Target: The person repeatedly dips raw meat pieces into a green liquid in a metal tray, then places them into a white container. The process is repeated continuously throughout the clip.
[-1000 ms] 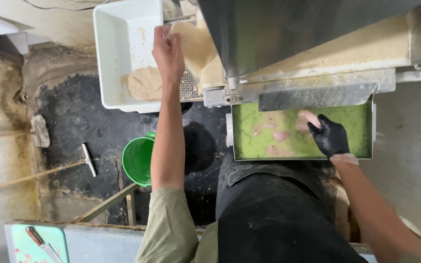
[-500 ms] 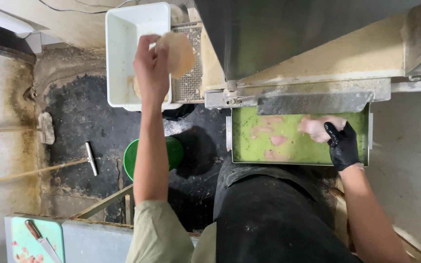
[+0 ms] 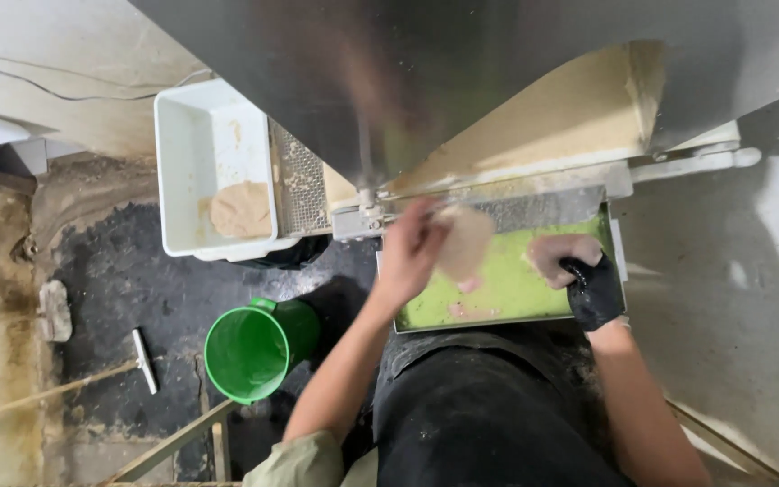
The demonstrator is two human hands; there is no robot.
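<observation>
1. Green plastic bucket stands on the dark stained floor, nearest the body on the left side; its inside looks empty as far as the view shows.
2. Left hand, bare, is closed on a pale flat cutlet, held by one edge above the left end of the tray. The picture is blurred there, so the finger placement is unclear.
3. Right hand, in a black glove, is down in the tray's right end, fingers curled over a pinkish raw piece; gripping or only pressing, I cannot tell.
4. Tray contents: a shallow green liquid, with a couple of small pink pieces showing near the front rim.
5. Judgement on handling: a wet, limp cutlet likely slips, so a firm pinch at the edge and holding it over the tray while it drips would keep liquid off the floor. Keeping the gloved hand for wet work and the bare one for dry would limit clumping.
6. White tub, farther left and well apart from the tray, holds one crumb-coated brown piece near its front wall.
7. Tan crumbs lie heaped against the steel machine beyond the tray.
</observation>
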